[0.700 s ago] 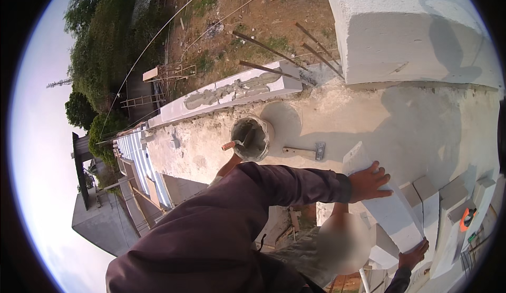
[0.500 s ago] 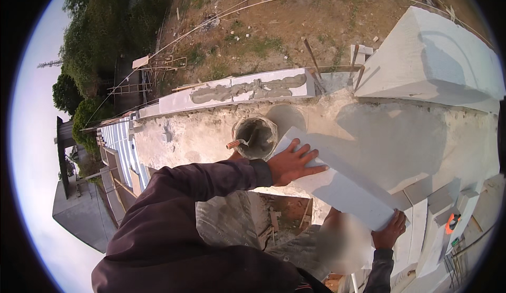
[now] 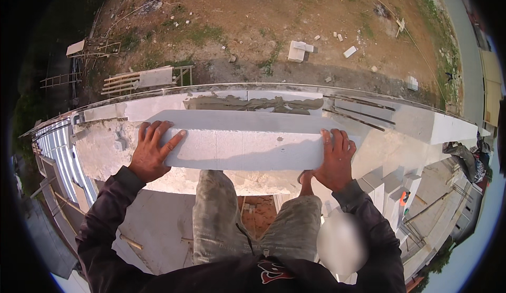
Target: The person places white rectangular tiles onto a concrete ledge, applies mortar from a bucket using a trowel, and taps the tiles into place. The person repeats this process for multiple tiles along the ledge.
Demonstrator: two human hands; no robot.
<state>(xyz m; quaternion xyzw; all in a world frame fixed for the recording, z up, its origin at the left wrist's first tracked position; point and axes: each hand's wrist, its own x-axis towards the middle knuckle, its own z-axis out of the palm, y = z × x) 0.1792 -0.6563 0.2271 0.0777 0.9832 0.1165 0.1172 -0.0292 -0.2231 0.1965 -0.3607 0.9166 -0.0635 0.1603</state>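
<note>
My left hand (image 3: pixel 155 150) grips the left end of a long pale grey block (image 3: pixel 243 148), and my right hand (image 3: pixel 336 158) grips its right end, both with fingers curled over the top. The block lies crosswise in front of me, above my legs and over the rough concrete ledge (image 3: pixel 97 148). Just beyond it is a white block course (image 3: pixel 145 108) with a thick strip of wet grey mortar (image 3: pixel 253 103) on top, partly hidden by the held block. Whether the two touch, I cannot tell.
Metal bars (image 3: pixel 363 119) lie at the right of the mortar. Loose blocks (image 3: pixel 373 190), an orange-handled tool (image 3: pixel 404 198) and dark bags (image 3: pixel 464 158) are on the right. Beyond the wall's edge, far below, are dirt ground (image 3: pixel 211 24) and wooden planks (image 3: pixel 126 79). An opening shows between my legs.
My view has turned toward the wall. Both hands have swung the block from the slanted position at lower right to level, crosswise before the mortared course. The bucket is out of sight.
</note>
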